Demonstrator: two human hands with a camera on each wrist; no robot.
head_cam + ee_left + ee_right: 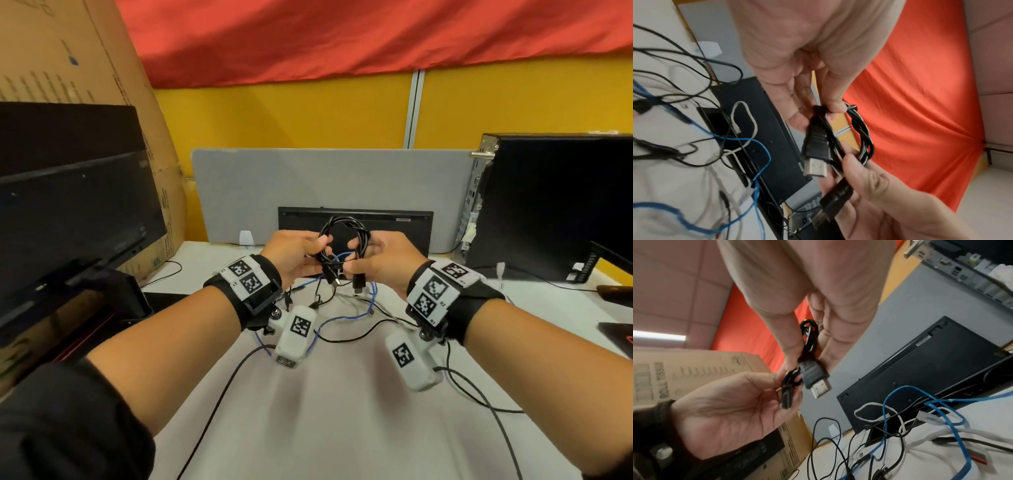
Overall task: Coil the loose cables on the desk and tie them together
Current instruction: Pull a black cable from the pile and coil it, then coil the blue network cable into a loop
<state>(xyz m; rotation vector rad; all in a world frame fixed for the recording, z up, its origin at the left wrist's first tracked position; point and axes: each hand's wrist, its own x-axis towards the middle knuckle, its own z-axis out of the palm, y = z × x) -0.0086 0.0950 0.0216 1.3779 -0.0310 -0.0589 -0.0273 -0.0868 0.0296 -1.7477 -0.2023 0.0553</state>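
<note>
- Nearest, on the white worktop [342,394], thin black leads trail toward the person from the wrist cameras; they look like part of the recording gear rather than the job.
- Just beyond, a loose tangle lies on the worktop under the hands: a blue cable [337,320], white cable [875,408] and thin black cables [694,68], all uncoiled, so most of the task seems yet to be done.
- Above the tangle, the left hand [291,255] pinches the left side of a black coil [344,240], thumb and fingers clamped on the strands, apparently to stop the loops springing open.
- The right hand [383,263] has its grip closed on the coil's right side, beside one plug [358,282]; the other plug [816,152], with a flat metal tip, hangs free between the hands. Holding both sides probably frees the ends for wrapping or tying.
- Farther, a black keyboard [394,226] leans on its edge against a grey panel [329,178]; its small label is too tiny to read.
- Far left, a monitor [68,219] and cardboard box [51,51]; the box print is blurred, unreadable.
- Far right, a black computer case [555,205] stands on the worktop.
</note>
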